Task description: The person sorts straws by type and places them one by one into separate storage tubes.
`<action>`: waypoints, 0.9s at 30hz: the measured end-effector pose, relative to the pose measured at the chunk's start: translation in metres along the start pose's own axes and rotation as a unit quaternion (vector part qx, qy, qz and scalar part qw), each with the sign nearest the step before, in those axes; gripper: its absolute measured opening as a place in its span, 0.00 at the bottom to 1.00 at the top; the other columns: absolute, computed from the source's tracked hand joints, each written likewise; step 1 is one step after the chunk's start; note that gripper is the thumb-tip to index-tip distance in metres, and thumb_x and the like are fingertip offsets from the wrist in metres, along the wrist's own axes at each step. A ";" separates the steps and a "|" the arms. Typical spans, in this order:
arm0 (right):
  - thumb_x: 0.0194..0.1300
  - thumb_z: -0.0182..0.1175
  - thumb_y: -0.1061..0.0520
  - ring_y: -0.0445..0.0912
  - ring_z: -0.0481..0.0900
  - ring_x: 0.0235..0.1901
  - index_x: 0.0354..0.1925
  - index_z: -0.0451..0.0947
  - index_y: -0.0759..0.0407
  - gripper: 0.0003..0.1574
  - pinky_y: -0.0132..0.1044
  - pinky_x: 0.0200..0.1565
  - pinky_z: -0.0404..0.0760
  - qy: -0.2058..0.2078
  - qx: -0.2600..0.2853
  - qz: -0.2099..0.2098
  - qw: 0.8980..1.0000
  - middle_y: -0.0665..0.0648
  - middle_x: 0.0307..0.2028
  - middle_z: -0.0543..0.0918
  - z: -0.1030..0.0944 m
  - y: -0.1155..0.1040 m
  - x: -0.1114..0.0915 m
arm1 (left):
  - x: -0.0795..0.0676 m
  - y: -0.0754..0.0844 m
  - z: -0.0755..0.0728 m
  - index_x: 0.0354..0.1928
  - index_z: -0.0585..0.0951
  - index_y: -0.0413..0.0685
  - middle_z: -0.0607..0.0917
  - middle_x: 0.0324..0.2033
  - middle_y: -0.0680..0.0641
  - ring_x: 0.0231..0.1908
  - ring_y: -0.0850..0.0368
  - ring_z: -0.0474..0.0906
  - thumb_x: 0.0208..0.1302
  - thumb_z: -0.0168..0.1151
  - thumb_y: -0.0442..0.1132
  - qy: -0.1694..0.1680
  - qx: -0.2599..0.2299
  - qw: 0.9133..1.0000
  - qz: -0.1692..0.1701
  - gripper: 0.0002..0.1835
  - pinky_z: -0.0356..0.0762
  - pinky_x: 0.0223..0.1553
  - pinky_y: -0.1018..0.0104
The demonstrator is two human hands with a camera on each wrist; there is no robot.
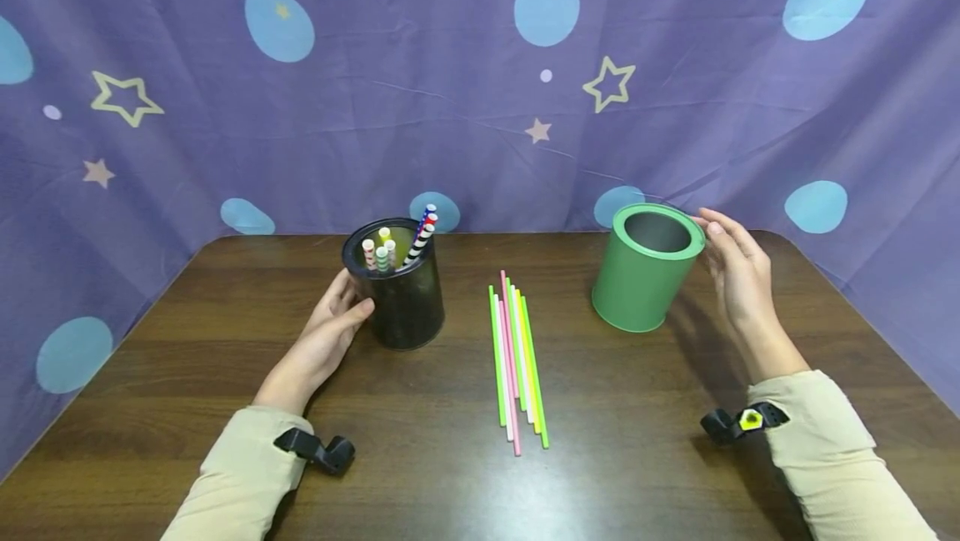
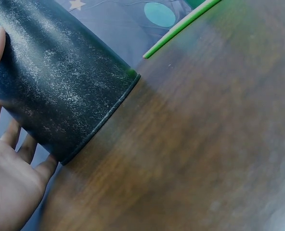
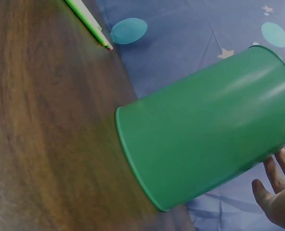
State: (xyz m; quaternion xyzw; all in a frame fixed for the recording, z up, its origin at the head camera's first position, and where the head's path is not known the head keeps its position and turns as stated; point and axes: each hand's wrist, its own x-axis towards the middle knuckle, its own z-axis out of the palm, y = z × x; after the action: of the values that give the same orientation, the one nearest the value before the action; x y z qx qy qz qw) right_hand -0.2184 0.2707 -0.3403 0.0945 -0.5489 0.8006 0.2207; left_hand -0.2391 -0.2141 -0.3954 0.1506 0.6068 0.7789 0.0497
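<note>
In the head view my left hand [image 1: 330, 324] holds a black can [image 1: 408, 308] at its left side, thumb on the near wall and fingers going behind it. Several patterned paper straws [image 1: 384, 253] stand inside, some leaning on the right rim. The left wrist view shows the can's dark speckled wall [image 2: 60, 72] between thumb and fingers. At the right, a green can [image 1: 641, 278] stands on the table with a broad rim and dark inside. My right hand [image 1: 742, 274] touches its upper right side with loosely bent fingers; in the right wrist view the fingertips [image 3: 260, 190] lie along its wall.
Between the two cans lies a loose bundle of thin green, white, pink and yellow sticks [image 1: 517, 358], pointing away from me. The brown wooden table [image 1: 600, 458] ends at a purple cloth backdrop [image 1: 465, 166] with stars and blue ovals.
</note>
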 end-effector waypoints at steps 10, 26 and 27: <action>0.76 0.50 0.57 0.40 0.80 0.42 0.54 0.79 0.54 0.14 0.31 0.44 0.76 -0.026 0.008 0.036 0.999 0.48 0.42 0.84 -0.006 0.007 -0.003 | -0.001 0.001 0.002 0.76 0.53 0.50 0.63 0.66 0.53 0.66 0.60 0.56 0.70 0.58 0.32 0.000 0.013 1.000 -0.012 0.38 0.59 0.61 0.70; 0.77 0.49 0.56 0.40 0.79 0.47 0.56 0.76 0.54 0.15 0.31 0.46 0.78 -0.027 -0.005 0.044 0.999 0.48 0.47 0.83 -0.006 0.013 -0.003 | -0.011 0.032 0.007 0.78 0.48 0.42 0.53 0.75 0.39 0.74 0.44 0.47 0.70 0.59 0.35 0.039 0.160 0.985 -0.049 0.41 0.46 0.72 0.48; 0.77 0.49 0.56 0.40 0.79 0.47 0.56 0.77 0.54 0.15 0.31 0.45 0.77 -0.026 -0.004 0.044 0.999 0.48 0.47 0.83 -0.006 0.013 -0.003 | -0.013 0.034 0.009 0.77 0.50 0.42 0.55 0.75 0.39 0.73 0.46 0.50 0.70 0.60 0.36 0.047 0.173 0.982 -0.051 0.40 0.50 0.71 0.51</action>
State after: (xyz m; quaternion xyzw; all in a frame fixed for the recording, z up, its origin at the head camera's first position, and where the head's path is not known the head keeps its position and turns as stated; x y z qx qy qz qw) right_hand -0.2210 0.2717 -0.3544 0.0898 -0.5616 0.8046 0.1710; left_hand -0.2205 -0.2183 -0.3629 0.0884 0.7413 0.6644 0.0340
